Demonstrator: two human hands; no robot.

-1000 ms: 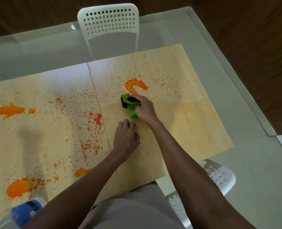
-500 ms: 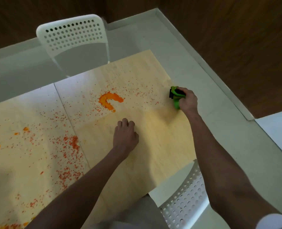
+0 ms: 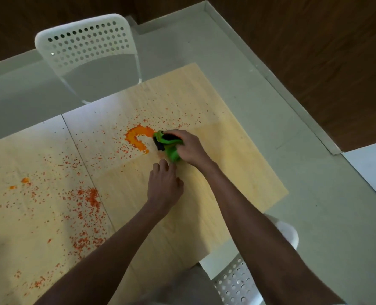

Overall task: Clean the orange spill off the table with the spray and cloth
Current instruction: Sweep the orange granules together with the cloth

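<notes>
Fingers (image 3: 178,135) of my right hand (image 3: 190,148) curl around the green cloth (image 3: 170,148), pressing it on the table (image 3: 237,172) right at the edge of the curved orange spill (image 3: 136,137). My left hand (image 3: 164,187) rests flat on the wood just below, fingers relaxed. Orange specks (image 3: 88,199) scatter leftward. A white chair (image 3: 85,44) stands beyond the table.

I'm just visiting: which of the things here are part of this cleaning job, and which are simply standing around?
Part of the job:
- bunched green cloth, gripped by the right hand
- curved orange puddle and scattered orange specks
- pale wooden table
- left hand, resting on the table

Standing around:
- white perforated plastic chair across the table
- second white perforated chair
</notes>
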